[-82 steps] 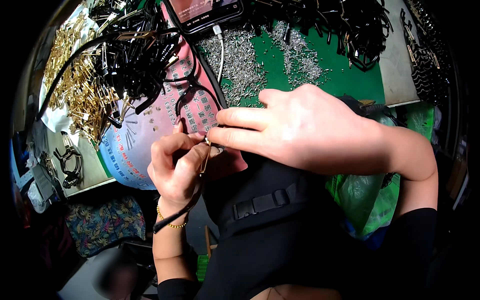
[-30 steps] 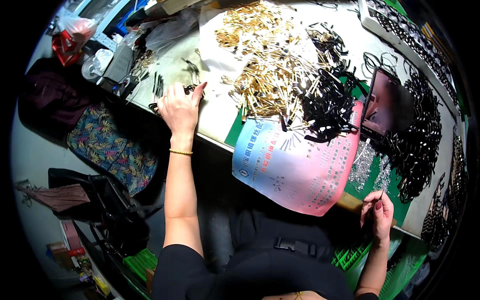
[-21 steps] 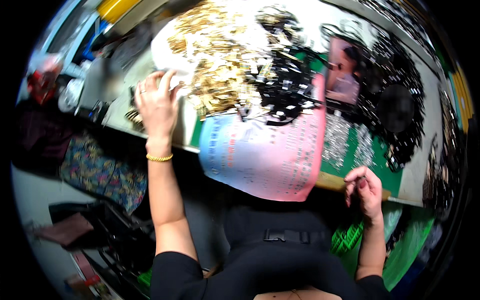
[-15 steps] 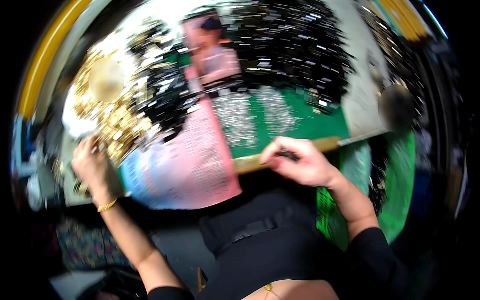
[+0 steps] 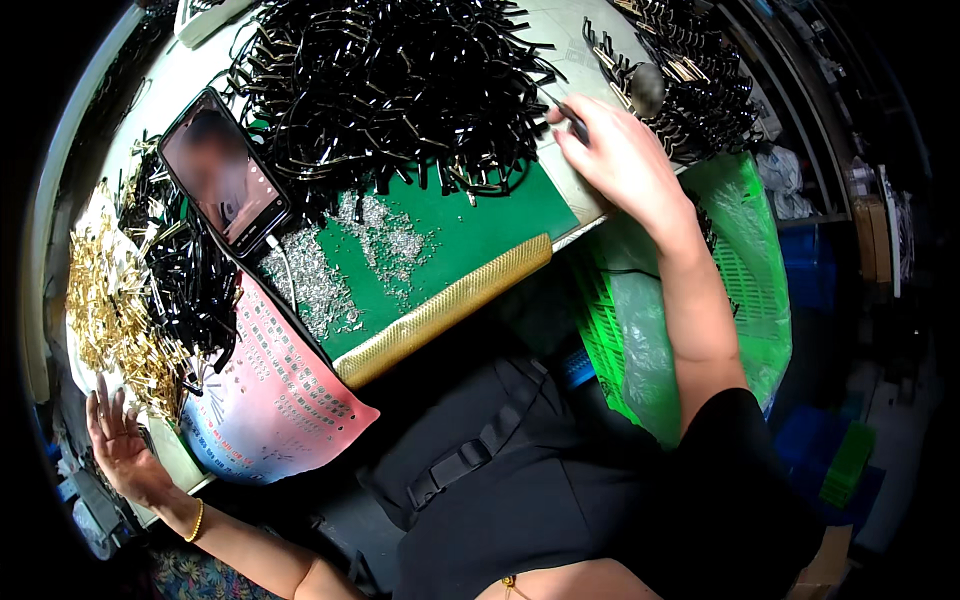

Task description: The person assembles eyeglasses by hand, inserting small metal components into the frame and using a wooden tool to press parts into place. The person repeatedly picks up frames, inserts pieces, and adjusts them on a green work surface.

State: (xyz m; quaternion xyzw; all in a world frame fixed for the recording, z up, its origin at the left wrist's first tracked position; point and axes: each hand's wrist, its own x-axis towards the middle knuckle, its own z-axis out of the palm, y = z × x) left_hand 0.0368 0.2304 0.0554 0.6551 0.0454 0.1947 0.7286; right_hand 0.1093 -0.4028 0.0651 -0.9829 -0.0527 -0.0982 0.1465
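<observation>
My left hand (image 5: pixel 122 445) is open, fingers spread and palm partly showing, beside a heap of small gold metal pieces (image 5: pixel 110 295) at the table's left edge. Between the thumb and fingers of my right hand (image 5: pixel 630 165) is a slender dark piece (image 5: pixel 572 120), its exact kind hard to make out. That hand is over the pale tabletop, just right of a large pile of glossy black strips (image 5: pixel 390 90). Tiny silver bits (image 5: pixel 310 280) lie scattered on a green mat (image 5: pixel 490 210) in front of the pile.
A phone (image 5: pixel 225 175) with a lit screen and white cable lies left of the mat, near a smaller black heap (image 5: pixel 190 290). A pink-blue printed sheet (image 5: pixel 280 400) hangs over the front edge, beside a gold textured strip (image 5: pixel 450 308). A green plastic-lined basket (image 5: pixel 750 270) stands right.
My right hand has moved from the front edge to beside the black pile, still pinching a dark piece. My left hand's fingers have spread apart. The whole view has turned.
</observation>
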